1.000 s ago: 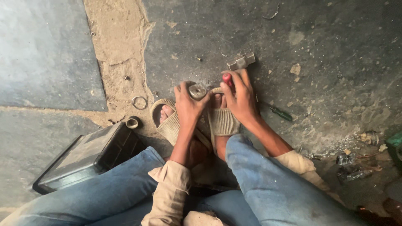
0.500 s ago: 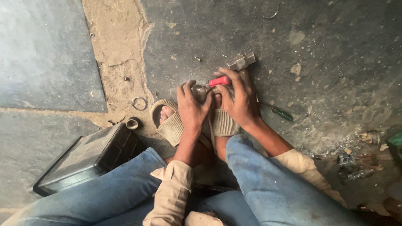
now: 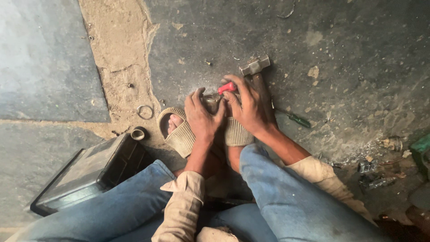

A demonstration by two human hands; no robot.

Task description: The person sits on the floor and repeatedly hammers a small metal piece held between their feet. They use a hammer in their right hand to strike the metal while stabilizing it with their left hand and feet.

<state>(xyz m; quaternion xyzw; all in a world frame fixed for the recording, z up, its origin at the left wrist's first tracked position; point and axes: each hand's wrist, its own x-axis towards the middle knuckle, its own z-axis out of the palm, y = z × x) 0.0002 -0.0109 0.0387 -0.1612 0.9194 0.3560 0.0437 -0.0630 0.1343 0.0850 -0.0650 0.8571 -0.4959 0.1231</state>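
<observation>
Surroundings: a hammer (image 3: 256, 67) lies on the concrete floor (image 3: 349, 54) just beyond the hands, head pointing up-right. A green-handled screwdriver (image 3: 296, 119) lies to the right, near the right wrist. Two metal rings (image 3: 144, 111) rest on the sandy strip to the left, and a black case (image 3: 85, 172) sits beside the left knee. Metal scraps (image 3: 378, 179) lie at the far right. Both feet wear ribbed beige sandals (image 3: 181, 136).

Work item: a small round metal part (image 3: 211, 102) sits between the sandalled feet, largely covered by both hands — its long axis cannot be determined. The left hand (image 3: 202, 117) is closed around the part from the left. The right hand (image 3: 250, 106) has its fingers curled around a red-handled tool (image 3: 227, 87), whose handle points up-right — the tip meets the part.
</observation>
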